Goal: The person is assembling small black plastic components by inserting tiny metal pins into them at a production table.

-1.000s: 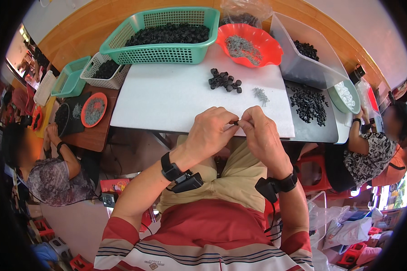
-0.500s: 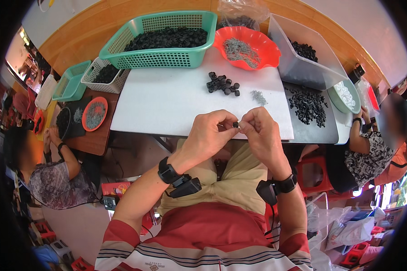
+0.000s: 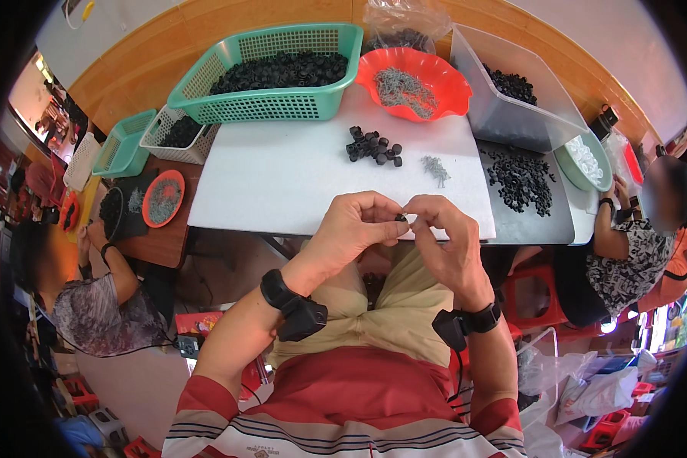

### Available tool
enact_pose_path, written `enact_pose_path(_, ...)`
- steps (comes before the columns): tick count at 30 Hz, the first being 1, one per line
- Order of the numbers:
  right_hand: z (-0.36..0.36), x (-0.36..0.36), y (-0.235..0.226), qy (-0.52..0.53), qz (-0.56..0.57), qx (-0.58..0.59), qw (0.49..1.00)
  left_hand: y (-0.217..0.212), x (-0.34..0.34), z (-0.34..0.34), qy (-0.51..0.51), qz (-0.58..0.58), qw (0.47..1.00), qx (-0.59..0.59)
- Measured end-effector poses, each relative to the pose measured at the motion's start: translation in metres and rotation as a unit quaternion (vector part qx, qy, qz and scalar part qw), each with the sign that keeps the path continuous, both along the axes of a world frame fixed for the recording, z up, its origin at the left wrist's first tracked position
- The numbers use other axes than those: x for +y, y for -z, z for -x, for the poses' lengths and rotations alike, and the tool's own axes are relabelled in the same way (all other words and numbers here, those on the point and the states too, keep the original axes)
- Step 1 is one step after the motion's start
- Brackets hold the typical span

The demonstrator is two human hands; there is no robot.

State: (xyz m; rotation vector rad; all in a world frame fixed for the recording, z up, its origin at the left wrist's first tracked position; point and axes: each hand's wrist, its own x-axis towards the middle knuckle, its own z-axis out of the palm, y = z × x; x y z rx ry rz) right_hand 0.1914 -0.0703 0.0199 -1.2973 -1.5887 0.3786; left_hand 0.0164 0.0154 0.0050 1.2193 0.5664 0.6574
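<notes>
Both hands meet just above the near edge of the white tabletop (image 3: 282, 175), fingertips pinched together around a small black part (image 3: 400, 218). The left hand (image 3: 351, 229) closes thumb and forefinger on it from the left; the right hand (image 3: 446, 240) pinches from the right — whether it also holds a separate piece is too small to tell. Farther out on the tabletop lie a cluster of black parts (image 3: 372, 145) and, just to its right, a small heap of grey pins (image 3: 436, 166). At the far edge stand a green basket (image 3: 267, 107) of black parts and a red bowl (image 3: 443, 99) of pins — side by side.
</notes>
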Motion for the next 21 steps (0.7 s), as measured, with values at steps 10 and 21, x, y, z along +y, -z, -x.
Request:
enact_pose_path(10,-0.005,0.000,0.003,-0.035,-0.087,-0.093,0.991,-0.006,-0.001,0.001,0.055,0.130,0.990,-0.022)
enact_pose_path(21,-0.005,-0.005,0.009,0.007,-0.034,0.013,0.999,-0.002,-0.005,-0.004,0.045,0.180,0.980,-0.078)
